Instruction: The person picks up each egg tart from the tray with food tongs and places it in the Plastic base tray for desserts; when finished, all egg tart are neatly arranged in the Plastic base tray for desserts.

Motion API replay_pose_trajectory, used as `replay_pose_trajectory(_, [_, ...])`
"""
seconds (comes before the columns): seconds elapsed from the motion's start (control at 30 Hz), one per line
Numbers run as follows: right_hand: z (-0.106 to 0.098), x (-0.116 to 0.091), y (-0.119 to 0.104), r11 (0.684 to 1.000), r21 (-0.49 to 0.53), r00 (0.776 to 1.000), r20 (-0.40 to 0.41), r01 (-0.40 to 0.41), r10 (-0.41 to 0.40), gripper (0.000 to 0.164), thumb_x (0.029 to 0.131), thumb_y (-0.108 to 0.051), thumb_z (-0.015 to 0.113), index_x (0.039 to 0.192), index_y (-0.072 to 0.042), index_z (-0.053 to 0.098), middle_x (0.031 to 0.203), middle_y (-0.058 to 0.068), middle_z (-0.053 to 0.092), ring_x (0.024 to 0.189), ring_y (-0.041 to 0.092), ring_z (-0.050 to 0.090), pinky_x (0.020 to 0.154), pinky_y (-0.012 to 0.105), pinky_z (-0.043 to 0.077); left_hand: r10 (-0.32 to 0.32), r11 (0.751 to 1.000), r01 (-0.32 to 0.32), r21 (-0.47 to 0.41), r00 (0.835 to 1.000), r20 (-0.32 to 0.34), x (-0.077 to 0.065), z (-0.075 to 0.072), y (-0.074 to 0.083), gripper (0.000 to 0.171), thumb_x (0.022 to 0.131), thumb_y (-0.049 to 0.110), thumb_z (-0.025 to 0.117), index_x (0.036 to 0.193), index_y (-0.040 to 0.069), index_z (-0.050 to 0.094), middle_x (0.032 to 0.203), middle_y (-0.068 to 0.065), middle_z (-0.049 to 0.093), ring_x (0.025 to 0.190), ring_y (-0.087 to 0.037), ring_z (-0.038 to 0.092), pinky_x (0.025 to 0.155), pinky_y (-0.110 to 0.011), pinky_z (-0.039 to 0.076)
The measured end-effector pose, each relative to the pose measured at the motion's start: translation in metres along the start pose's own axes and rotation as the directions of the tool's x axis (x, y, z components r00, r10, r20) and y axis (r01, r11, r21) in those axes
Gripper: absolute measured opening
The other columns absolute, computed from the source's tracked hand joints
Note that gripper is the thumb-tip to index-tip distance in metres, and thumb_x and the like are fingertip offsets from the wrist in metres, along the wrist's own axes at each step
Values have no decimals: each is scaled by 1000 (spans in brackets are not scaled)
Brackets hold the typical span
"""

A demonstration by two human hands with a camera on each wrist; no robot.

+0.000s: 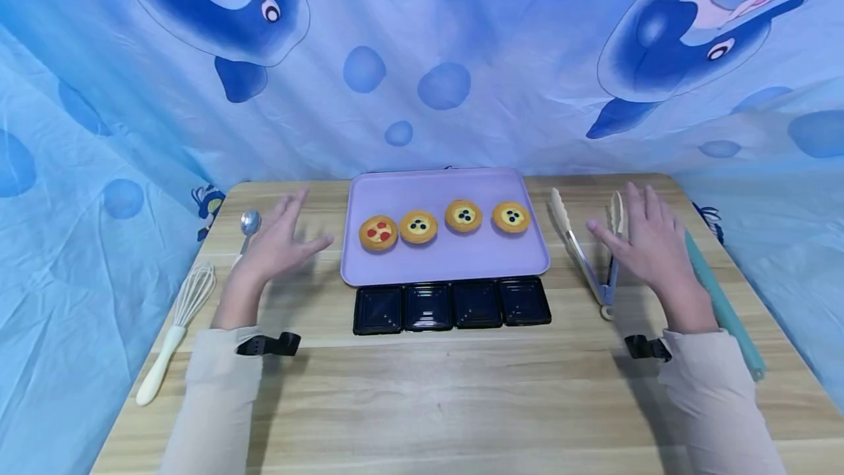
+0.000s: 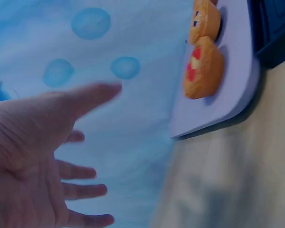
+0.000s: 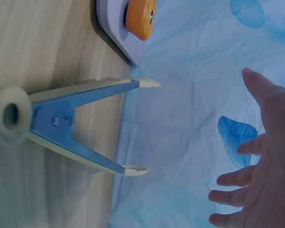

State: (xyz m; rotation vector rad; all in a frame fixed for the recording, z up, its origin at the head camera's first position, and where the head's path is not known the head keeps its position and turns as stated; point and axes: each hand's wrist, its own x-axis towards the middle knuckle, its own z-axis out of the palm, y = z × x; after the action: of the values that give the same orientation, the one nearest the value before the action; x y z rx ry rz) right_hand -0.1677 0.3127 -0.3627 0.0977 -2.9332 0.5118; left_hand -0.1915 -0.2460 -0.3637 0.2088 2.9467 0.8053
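My left hand [image 1: 275,244] hovers above the left of the table, fingers spread and holding nothing; its bare palm [image 2: 28,161] shows in the left wrist view. On the other side, my right hand [image 1: 653,251] is raised with straight fingers, also free of any object. Nearest to it are the tongs [image 1: 583,259], lying spread with beige tips. A lilac tray [image 1: 448,266] between the hands bears a tart with red pieces [image 1: 378,234] and three tarts with dark blue berries, among them the rightmost tart [image 1: 511,218]. Several square black dishes [image 1: 427,307] line the tray's front edge.
A whisk [image 1: 178,325] with a cream handle lies at the table's left edge. Behind the left hand is a metal spoon [image 1: 250,222], partly hidden. A teal rolling pin [image 1: 725,306] lies along the right edge. A blue dolphin-print curtain [image 1: 409,79] hangs behind the table.
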Motion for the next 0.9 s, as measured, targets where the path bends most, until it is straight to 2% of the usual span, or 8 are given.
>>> replay_pose_trajectory(0.1, [5,-3,4,1000,-2,1000,-17,-18,18,101,95,-60,52,153,11,8,151,44,11,133,64,17,98,80,20,-27,991,30,-128,999,25,12,16,-10,94,93,42,67,159,6,10,157,-31,18,139,-52,26,108,-67,28])
replay_pose_trajectory(0.2, [13,-6,9,999,6,999,0,-52,52,105,94,-61,54,151,16,8,150,46,10,132,65,18,96,79,23,-58,968,69,-240,997,54,23,33,-17,83,94,30,67,155,-3,21,151,-33,32,132,-50,39,106,-60,36])
replay_pose_trajectory(0.4, [28,-7,13,989,21,986,80,-146,143,117,89,-66,57,148,20,3,144,50,15,127,65,24,100,73,28,-112,933,139,-331,989,99,36,56,-23,72,94,19,65,151,-6,28,144,-31,42,127,-44,47,100,-52,47])
replay_pose_trajectory(0.53, [35,-7,15,972,51,963,158,-227,217,123,87,-69,57,148,18,-5,142,52,16,124,66,27,98,73,32,-97,922,134,-362,988,119,43,65,-18,66,95,15,63,148,-10,32,140,-30,46,122,-42,52,92,-46,53])
replay_pose_trajectory(0.63, [39,-7,15,958,60,945,196,-279,263,129,84,-71,60,148,16,-8,141,51,20,123,66,31,94,72,36,-80,932,118,-342,989,123,47,70,-11,62,95,17,61,144,-12,38,132,-30,53,116,-40,56,91,-44,53])
replay_pose_trajectory(0.77, [43,-6,14,942,36,926,200,-333,320,135,77,-74,66,147,20,0,126,49,41,105,59,50,71,62,49,-105,942,131,-308,989,100,50,74,-7,54,94,13,61,139,-12,45,120,-26,58,108,-36,58,90,-43,52])
replay_pose_trajectory(0.83, [46,-4,13,931,18,913,200,-365,355,134,73,-76,67,145,22,10,115,44,49,90,52,56,58,53,50,-131,944,149,-294,988,79,51,74,-7,51,92,9,60,136,-12,49,116,-24,59,105,-34,57,89,-42,51])
replay_pose_trajectory(0.9, [49,-1,11,915,14,897,205,-402,391,130,71,-78,68,140,21,21,105,39,52,79,44,58,51,46,48,-155,944,165,-286,986,60,52,75,-8,49,88,3,60,133,-12,52,114,-22,59,103,-32,56,88,-40,50])
